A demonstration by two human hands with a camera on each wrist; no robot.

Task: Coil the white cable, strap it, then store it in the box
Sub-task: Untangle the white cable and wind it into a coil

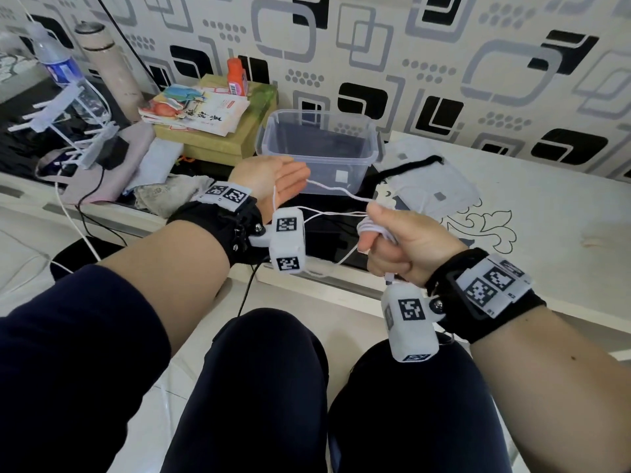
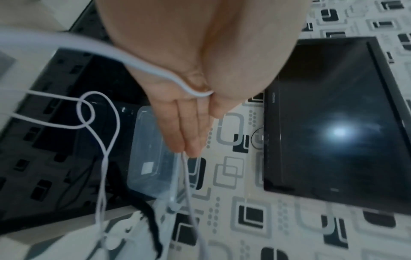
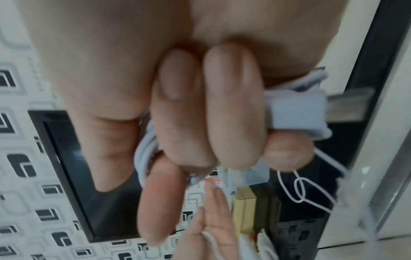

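My right hand [image 1: 399, 244] is a fist gripping a bundle of white cable [image 1: 370, 227] coils; in the right wrist view its fingers [image 3: 200, 114] curl round the coils [image 3: 146, 158] and a flat white piece [image 3: 298, 109]. Thin strands of the cable [image 1: 341, 192] run from it to my left hand [image 1: 273, 179], which is held flat with straight fingers. The cable [image 2: 155, 70] hooks in the crook of the thumb and leaves at the fingertips [image 2: 189, 149]. The clear plastic box [image 1: 327, 172] stands just behind the left hand. A black strap [image 1: 409, 165] lies to its right.
A stack of books [image 1: 205, 114] on a yellow box and an orange bottle [image 1: 237, 76] stand left of the clear box. Further left are a water bottle [image 1: 56, 63], a flask [image 1: 109, 70] and a white rack [image 1: 75, 131]. A black screen [image 2: 333, 123] hangs on the patterned wall.
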